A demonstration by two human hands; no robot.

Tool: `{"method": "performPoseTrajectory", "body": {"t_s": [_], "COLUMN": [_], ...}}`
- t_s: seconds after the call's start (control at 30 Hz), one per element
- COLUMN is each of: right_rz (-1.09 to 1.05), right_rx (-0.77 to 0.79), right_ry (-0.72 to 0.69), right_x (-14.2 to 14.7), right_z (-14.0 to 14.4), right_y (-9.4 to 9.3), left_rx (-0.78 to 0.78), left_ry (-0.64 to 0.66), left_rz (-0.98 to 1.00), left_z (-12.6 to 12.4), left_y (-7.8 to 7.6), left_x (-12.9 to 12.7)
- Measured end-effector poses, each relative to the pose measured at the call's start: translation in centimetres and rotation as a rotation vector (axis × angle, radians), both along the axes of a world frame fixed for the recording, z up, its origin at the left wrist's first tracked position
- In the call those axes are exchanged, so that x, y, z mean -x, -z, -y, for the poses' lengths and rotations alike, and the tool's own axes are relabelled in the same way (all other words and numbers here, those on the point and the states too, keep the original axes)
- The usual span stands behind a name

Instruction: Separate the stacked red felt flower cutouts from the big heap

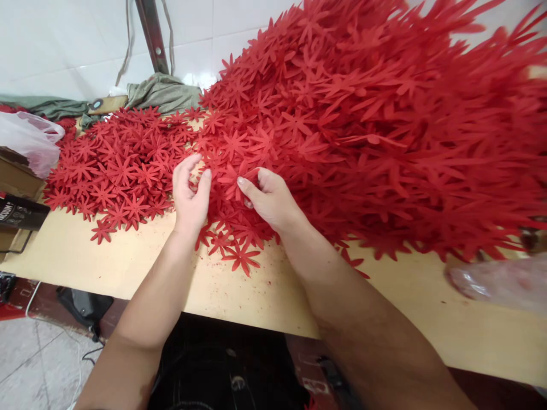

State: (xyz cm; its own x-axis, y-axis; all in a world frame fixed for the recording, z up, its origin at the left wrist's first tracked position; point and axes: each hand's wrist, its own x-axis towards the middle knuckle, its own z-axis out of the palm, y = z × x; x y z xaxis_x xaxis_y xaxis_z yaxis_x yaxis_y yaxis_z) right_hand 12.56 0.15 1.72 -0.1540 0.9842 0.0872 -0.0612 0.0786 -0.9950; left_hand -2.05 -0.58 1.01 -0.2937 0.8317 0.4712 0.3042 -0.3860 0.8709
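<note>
Between thumb and fingers, my right hand point(269, 196) pinches a red flower-shaped cutout point(234, 181) with several narrow petals. To its left, my left hand point(191, 191) is raised with fingers curved and a gap between thumb and fingertips; nothing shows in it. A large heap of the same red cutouts point(299, 114) rises behind and to the right of my hands. On the left lies a smaller, lower pile of red cutouts point(123, 165). A few single cutouts lie flat near the front, one of them a red flower point(241, 257) just below my hands.
The pale wooden table point(256, 302) runs across the view. At the left stand a white plastic bag point(29, 139) and a dark box point(21, 213). Grey-green cloth point(164, 94) lies by the tiled wall. A clear plastic bag point(499, 282) rests at the right.
</note>
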Motion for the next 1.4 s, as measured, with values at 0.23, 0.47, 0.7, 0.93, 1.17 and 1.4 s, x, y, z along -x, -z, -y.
{"method": "performPoseTrajectory", "body": {"t_s": [0.23, 0.47, 0.7, 0.93, 1.17, 1.4], "right_rz": [0.028, -0.140, -0.298, -0.330, -0.220, -0.140], "right_rx": [-0.081, 0.071, 0.216, 0.208, 0.091, -0.082], "right_ry": [0.020, -0.048, -0.128, -0.165, -0.124, -0.001], "right_x": [0.0, -0.1, -0.2, -0.2, -0.2, -0.1], "right_z": [0.3, 0.6, 0.6, 0.8, 0.4, 0.2], "right_y": [-0.4, -1.3, -1.2, -1.2, -0.9, -1.0], "left_rx": [0.229, 0.315, 0.347, 0.415, 0.484, 0.566], "left_ry": [0.352, 0.420, 0.350, 0.376, 0.459, 0.435], "left_rz": [0.133, 0.331, 0.538, 0.585, 0.751, 0.790], "left_z": [0.9, -0.1, 0.0, 0.0, 0.5, 1.1], "left_y": [0.1, 0.7, 0.4, 0.2, -0.8, -1.4], "left_x": [-2.1, -1.3, -1.0, -0.8, -1.4, -2.2]}}
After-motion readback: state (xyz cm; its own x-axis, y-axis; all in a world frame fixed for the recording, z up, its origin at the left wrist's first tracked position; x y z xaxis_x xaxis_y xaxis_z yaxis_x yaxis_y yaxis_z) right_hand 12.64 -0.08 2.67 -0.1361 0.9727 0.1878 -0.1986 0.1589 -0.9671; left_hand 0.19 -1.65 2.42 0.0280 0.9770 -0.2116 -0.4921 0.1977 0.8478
